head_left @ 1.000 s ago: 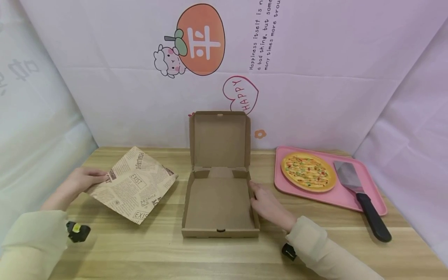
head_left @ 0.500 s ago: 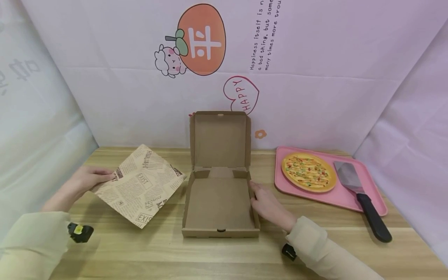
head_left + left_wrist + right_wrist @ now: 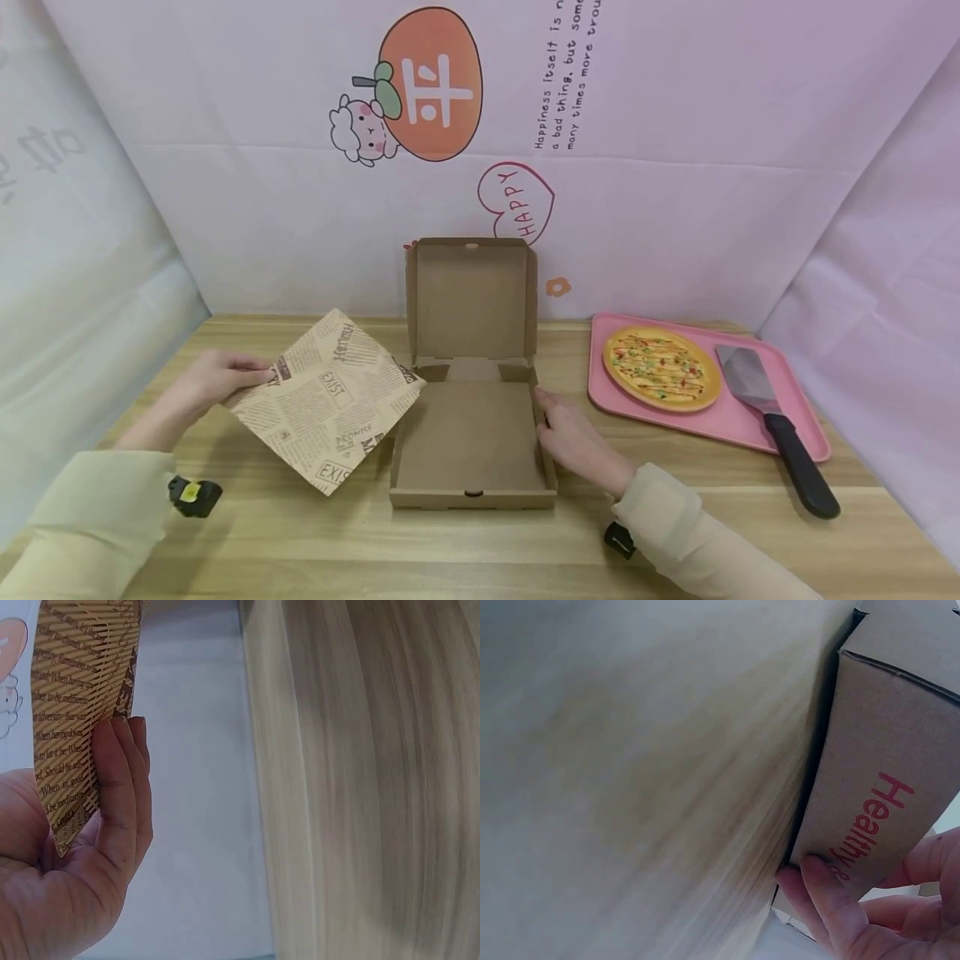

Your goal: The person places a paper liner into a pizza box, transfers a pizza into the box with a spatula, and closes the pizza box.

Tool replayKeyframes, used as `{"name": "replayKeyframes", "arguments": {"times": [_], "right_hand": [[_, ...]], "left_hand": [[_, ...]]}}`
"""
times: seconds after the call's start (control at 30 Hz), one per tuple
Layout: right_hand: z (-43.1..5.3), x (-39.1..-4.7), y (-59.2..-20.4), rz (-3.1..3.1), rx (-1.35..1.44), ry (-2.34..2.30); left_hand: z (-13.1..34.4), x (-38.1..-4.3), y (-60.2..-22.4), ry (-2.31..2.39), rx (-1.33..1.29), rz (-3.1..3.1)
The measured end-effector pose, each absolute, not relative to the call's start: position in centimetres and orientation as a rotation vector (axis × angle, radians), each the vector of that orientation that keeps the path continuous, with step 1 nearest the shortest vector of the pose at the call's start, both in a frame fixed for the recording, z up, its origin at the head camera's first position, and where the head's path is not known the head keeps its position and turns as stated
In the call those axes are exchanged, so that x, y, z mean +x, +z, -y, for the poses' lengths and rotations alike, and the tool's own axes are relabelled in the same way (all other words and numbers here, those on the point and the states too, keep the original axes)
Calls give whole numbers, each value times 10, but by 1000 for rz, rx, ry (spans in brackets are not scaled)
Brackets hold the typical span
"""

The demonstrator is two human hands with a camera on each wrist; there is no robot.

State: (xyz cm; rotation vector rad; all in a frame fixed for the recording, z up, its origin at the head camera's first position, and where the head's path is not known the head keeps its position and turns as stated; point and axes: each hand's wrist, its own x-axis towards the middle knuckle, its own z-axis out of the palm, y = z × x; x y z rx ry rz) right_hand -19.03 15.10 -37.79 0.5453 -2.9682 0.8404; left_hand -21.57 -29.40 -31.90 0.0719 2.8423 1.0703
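Observation:
My left hand [image 3: 217, 385] pinches one corner of a newsprint-patterned sheet of food wrapping paper [image 3: 330, 400], held tilted above the table. In the left wrist view, the paper [image 3: 82, 697] runs between the thumb side and the fingers [image 3: 124, 787]. The sheet's right corner overlaps the left wall of an open cardboard pizza box [image 3: 472, 442], whose lid [image 3: 471, 304] stands upright. At the box's right wall, my right hand [image 3: 577, 442] grips the side. The right wrist view has fingertips [image 3: 821, 881] against the outer wall [image 3: 877, 742], over red lettering.
A pink tray [image 3: 615, 402] lies at the right on the wooden table [image 3: 480, 554]. On it are a pizza [image 3: 660, 369] and a cake server [image 3: 757, 387], its black handle [image 3: 801, 467] jutting past the rim. White printed cloth [image 3: 675, 217] hangs behind.
My left hand has carried the paper rightward, from beside the pizza box to slightly over its left wall. My right hand and the box have stayed put.

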Motion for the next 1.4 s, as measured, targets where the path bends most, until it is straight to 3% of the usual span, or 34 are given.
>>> {"name": "replayKeyframes", "arguments": {"times": [1.4], "right_hand": [[-150, -190, -378, 3002, 499, 878]], "left_hand": [[235, -207, -305, 1178, 219, -2808]]}}
